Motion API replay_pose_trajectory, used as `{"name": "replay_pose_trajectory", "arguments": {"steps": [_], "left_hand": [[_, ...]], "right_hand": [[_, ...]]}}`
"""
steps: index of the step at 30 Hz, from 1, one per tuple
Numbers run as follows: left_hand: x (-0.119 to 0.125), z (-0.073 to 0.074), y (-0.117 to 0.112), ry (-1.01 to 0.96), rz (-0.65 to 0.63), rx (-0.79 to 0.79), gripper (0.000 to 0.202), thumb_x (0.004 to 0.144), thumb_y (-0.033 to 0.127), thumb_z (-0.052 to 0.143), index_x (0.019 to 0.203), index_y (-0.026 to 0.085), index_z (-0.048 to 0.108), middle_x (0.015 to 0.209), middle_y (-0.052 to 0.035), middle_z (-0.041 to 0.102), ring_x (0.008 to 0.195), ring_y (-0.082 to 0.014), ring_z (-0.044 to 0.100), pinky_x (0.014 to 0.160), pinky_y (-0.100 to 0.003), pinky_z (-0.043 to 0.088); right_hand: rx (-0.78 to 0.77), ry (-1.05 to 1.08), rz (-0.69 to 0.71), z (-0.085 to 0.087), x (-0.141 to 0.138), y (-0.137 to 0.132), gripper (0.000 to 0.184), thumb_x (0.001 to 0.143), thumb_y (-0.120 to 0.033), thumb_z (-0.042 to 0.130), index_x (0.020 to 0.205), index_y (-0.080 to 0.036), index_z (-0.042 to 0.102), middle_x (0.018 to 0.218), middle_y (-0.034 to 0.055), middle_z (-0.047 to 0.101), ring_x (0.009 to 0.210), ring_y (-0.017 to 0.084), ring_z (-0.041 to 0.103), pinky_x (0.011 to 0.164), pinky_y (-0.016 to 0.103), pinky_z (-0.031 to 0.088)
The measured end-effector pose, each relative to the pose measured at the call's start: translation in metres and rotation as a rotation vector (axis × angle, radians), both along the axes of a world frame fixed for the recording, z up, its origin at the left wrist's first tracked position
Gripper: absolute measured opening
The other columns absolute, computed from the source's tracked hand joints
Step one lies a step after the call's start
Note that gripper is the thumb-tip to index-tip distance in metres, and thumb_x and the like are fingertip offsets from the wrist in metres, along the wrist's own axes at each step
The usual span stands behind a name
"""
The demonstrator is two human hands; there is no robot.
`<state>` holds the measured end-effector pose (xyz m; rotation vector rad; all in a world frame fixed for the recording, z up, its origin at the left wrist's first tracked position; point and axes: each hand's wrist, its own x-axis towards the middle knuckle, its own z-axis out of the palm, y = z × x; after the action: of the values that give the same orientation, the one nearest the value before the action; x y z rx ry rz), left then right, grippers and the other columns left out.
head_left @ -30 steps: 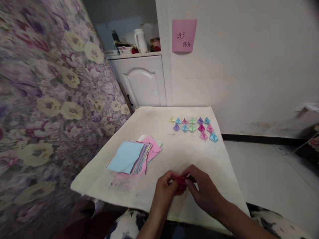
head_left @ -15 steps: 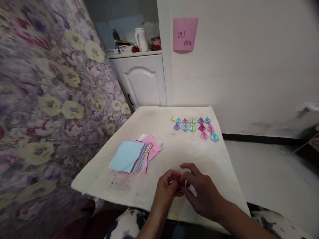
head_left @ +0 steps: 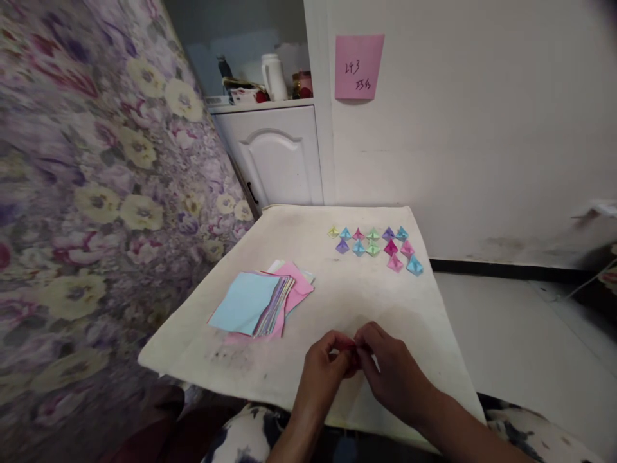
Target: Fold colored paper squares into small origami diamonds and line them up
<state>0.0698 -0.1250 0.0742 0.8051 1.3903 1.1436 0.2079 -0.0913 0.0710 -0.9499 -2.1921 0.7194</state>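
Observation:
Near the front of the table, a small folded piece of red paper (head_left: 353, 361) sits between my two hands, mostly covered by fingers. My left hand (head_left: 324, 366) is closed around its left side. With thumb and index finger together, my right hand (head_left: 391, 361) pinches the paper's right edge. Farther back on the right stand several small folded paper pieces in loose rows, among them a magenta one (head_left: 391, 247), a blue one (head_left: 414, 265) and a yellow one (head_left: 333, 231). To the left lies a stack of coloured paper sheets (head_left: 248, 301), light blue on top.
The table (head_left: 193, 350) has a cream cover with dark smudges at its front left. A floral curtain (head_left: 120, 193) hangs along the left side. Behind stand a white cabinet (head_left: 282, 154) holding a white jug (head_left: 274, 77) and a wall with a pink note (head_left: 359, 67).
My right hand's raised fingers have come down and closed, and its fingertips now pinch the red paper. My left hand keeps its hold in nearly the same place.

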Motion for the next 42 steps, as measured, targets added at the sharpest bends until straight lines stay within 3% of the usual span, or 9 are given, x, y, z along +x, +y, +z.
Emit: {"name": "replay_pose_trajectory", "arguments": {"steps": [4, 8, 13, 18, 21, 26, 32, 37, 42], "left_hand": [[0.003, 0.001, 0.0, 0.015, 0.001, 0.021, 0.003, 0.066, 0.017, 0.062, 0.066, 0.014, 0.059, 0.054, 0.0024, 0.059, 0.052, -0.0099, 0.055, 0.053, -0.021, 0.046], [0.005, 0.003, -0.001, -0.005, -0.007, 0.015, 0.003, 0.068, 0.016, 0.059, 0.065, 0.014, 0.06, 0.055, 0.0015, 0.061, 0.054, -0.0109, 0.057, 0.058, -0.024, 0.05], [0.002, 0.003, -0.001, 0.041, -0.041, 0.058, 0.005, 0.068, 0.015, 0.057, 0.072, 0.014, 0.06, 0.063, 0.0003, 0.063, 0.059, -0.0131, 0.06, 0.062, -0.027, 0.052], [-0.002, -0.005, 0.0, 0.069, -0.107, -0.009, 0.023, 0.068, 0.017, 0.058, 0.091, 0.016, 0.058, 0.082, -0.0038, 0.065, 0.067, -0.017, 0.065, 0.059, -0.027, 0.05], [-0.005, -0.011, 0.001, 0.247, -0.109, -0.006, 0.023, 0.071, 0.018, 0.055, 0.094, 0.016, 0.058, 0.088, -0.0059, 0.064, 0.068, -0.0176, 0.064, 0.058, -0.027, 0.048], [-0.011, -0.009, -0.001, 0.772, -0.08, 0.197, 0.02, 0.078, 0.019, 0.05, 0.094, 0.02, 0.063, 0.096, -0.0055, 0.063, 0.08, -0.0181, 0.059, 0.074, -0.031, 0.044], [-0.007, -0.009, -0.008, 0.874, -0.312, 0.322, 0.026, 0.077, 0.007, 0.043, 0.087, 0.023, 0.062, 0.089, -0.0018, 0.059, 0.082, -0.0158, 0.055, 0.071, -0.025, 0.041], [-0.004, -0.025, -0.011, 0.993, -0.361, 0.292, 0.025, 0.076, 0.006, 0.045, 0.088, 0.022, 0.06, 0.09, -0.0011, 0.055, 0.081, -0.0146, 0.054, 0.071, -0.024, 0.04], [-0.004, -0.03, -0.011, 1.124, -0.376, 0.274, 0.022, 0.083, 0.011, 0.042, 0.088, 0.023, 0.059, 0.089, 0.0, 0.053, 0.075, -0.0129, 0.055, 0.064, -0.023, 0.038]], "right_hand": [[-0.023, -0.008, -0.05, -0.005, 0.001, 0.0, 0.013, 0.083, -0.009, 0.041, 0.085, -0.02, 0.048, 0.075, 0.0009, 0.056, 0.061, 0.014, 0.055, 0.056, 0.025, 0.041], [-0.024, -0.049, -0.084, -0.003, 0.001, 0.001, 0.031, 0.077, -0.007, 0.047, 0.105, -0.021, 0.048, 0.087, 0.002, 0.06, 0.068, 0.016, 0.059, 0.061, 0.026, 0.042], [-0.008, -0.145, -0.105, 0.0, -0.001, 0.003, 0.018, 0.073, -0.004, 0.046, 0.078, -0.02, 0.051, 0.08, 0.0008, 0.054, 0.065, 0.014, 0.054, 0.057, 0.024, 0.036], [-0.037, -0.16, -0.125, -0.006, 0.001, 0.007, 0.022, 0.07, -0.001, 0.044, 0.08, -0.02, 0.048, 0.08, 0.0008, 0.053, 0.066, 0.014, 0.052, 0.059, 0.024, 0.034], [-0.049, -0.208, -0.131, -0.013, 0.001, 0.008, 0.024, 0.069, 0.0, 0.043, 0.082, -0.02, 0.047, 0.082, 0.0015, 0.054, 0.066, 0.015, 0.052, 0.059, 0.025, 0.033], [-0.126, -0.303, -0.163, -0.03, -0.002, 0.011, 0.024, 0.07, -0.001, 0.043, 0.085, -0.019, 0.049, 0.082, 0.0026, 0.055, 0.071, 0.016, 0.053, 0.062, 0.025, 0.032], [-0.184, -0.36, -0.177, -0.042, -0.004, 0.017, 0.023, 0.069, -0.003, 0.044, 0.083, -0.019, 0.052, 0.083, 0.0029, 0.057, 0.074, 0.016, 0.053, 0.065, 0.025, 0.032], [-0.2, -0.377, -0.166, -0.042, -0.004, 0.02, 0.018, 0.07, -0.006, 0.046, 0.08, -0.019, 0.053, 0.079, 0.0028, 0.057, 0.073, 0.015, 0.053, 0.065, 0.024, 0.031], [-0.212, -0.393, -0.167, -0.041, -0.004, 0.022, 0.015, 0.07, -0.007, 0.046, 0.077, -0.018, 0.053, 0.077, 0.0028, 0.057, 0.071, 0.015, 0.052, 0.063, 0.024, 0.03]]}}
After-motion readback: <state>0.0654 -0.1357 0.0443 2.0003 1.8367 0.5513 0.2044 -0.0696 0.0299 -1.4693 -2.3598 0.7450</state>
